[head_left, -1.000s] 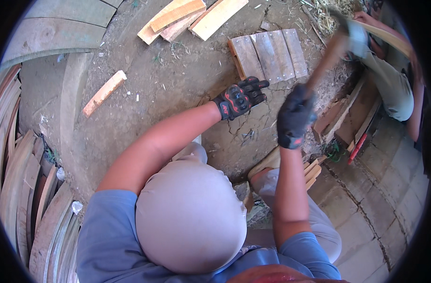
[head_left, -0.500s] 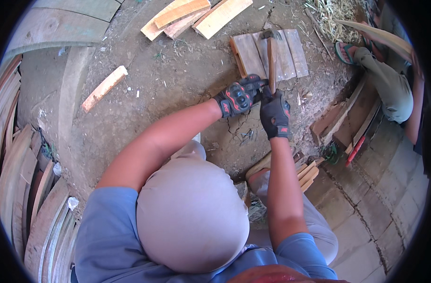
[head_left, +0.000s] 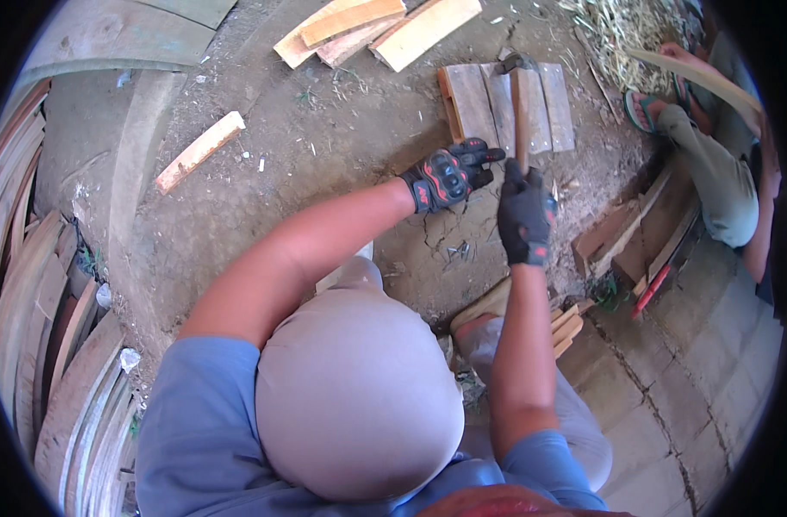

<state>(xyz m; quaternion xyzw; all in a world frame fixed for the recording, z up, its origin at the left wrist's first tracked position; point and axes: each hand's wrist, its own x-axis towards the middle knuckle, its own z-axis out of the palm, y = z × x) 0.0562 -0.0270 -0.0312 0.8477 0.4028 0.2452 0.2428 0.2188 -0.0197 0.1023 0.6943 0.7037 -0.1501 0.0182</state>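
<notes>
A small panel of several wooden slats (head_left: 475,103) lies on the dirt. My right hand (head_left: 524,215), in a black glove, grips the wooden handle of a hammer (head_left: 521,116). The hammer's head rests at the panel's far edge. My left hand (head_left: 449,177), in a black and red glove, lies on the panel's near edge just left of the handle, fingers stretched out and holding nothing that I can see. My capped head (head_left: 354,396) fills the lower middle.
Loose boards (head_left: 376,30) lie beyond the panel, and one short board (head_left: 199,151) lies to the left. Curved wooden staves (head_left: 31,327) stack along the left. Another person (head_left: 721,172) sits at the right beside more boards (head_left: 626,241). Several nails (head_left: 458,252) lie on the ground.
My right hand swung the hammer down from high on the right onto the panel. My left hand stayed at the panel's near edge.
</notes>
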